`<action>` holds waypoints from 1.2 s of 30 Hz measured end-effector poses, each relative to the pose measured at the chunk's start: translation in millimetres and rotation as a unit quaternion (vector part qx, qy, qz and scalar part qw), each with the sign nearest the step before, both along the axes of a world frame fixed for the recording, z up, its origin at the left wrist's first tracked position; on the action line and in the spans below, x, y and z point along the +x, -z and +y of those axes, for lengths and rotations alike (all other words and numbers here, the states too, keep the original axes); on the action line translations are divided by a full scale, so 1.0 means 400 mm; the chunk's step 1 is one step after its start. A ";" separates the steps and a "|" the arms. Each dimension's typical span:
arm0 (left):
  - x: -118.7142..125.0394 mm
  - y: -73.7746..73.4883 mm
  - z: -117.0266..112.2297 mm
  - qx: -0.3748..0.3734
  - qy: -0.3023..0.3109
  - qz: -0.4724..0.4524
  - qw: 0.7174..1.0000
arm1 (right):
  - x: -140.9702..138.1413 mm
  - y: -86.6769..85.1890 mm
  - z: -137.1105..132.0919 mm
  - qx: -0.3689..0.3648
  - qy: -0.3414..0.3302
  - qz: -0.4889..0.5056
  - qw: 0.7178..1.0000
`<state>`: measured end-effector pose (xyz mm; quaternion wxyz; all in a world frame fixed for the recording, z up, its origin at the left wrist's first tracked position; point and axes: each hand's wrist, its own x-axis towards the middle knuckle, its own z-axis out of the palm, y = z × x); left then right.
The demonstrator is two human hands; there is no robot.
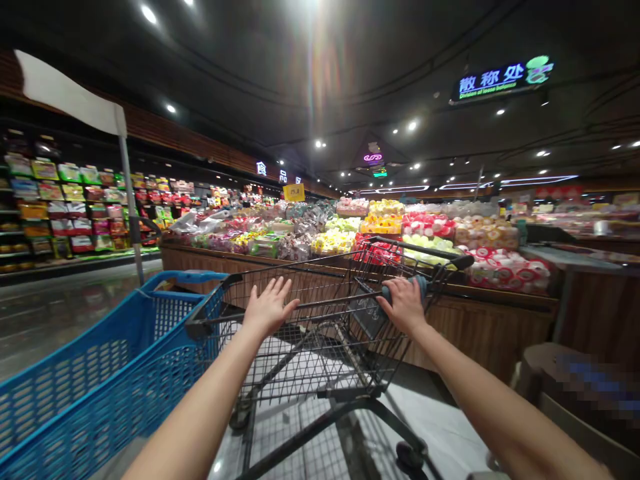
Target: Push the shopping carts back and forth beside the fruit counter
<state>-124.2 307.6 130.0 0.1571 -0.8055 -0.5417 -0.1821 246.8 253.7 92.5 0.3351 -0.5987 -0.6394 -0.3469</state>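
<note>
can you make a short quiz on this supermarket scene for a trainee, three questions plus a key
1. True or false: the left hand has its fingers spread apart.

2. In this view, what do both hands overlap?
A) a cardboard box
B) a black wire shopping cart
C) a red wooden crate

3. Fill in: the plastic shopping cart at the left of the picture is coloured ____.

Key: 1. True; 2. B; 3. blue
</note>
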 end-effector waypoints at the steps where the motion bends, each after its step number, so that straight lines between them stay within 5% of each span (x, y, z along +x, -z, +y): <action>1: 0.000 -0.001 0.001 -0.007 0.001 0.001 1.000 | -0.044 0.001 0.001 -0.009 -0.016 -0.006 1.000; 5: -0.007 -0.002 0.001 -0.019 0.004 0.002 1.000 | -0.175 0.003 0.004 -0.031 -0.078 -0.032 0.996; 8: -0.013 -0.002 -0.002 -0.015 0.004 0.001 1.000 | -0.187 0.007 0.005 -0.029 -0.098 -0.049 0.994; 19: -0.013 0.002 0.002 -0.023 0.002 -0.002 1.000 | 0.138 0.013 0.006 -0.002 -0.017 -0.065 0.998; 22: -0.009 0.005 0.001 -0.021 0.007 -0.005 1.000 | 0.176 0.011 0.014 -0.007 -0.001 -0.053 0.999; 28: 0.001 0.011 0.001 0.016 -0.002 -0.004 1.000 | 0.108 0.018 0.021 0.003 0.036 -0.009 0.999; 36: -0.001 0.009 -0.002 0.006 -0.012 -0.004 1.000 | -0.029 -0.003 0.006 -0.015 -0.072 -0.033 0.997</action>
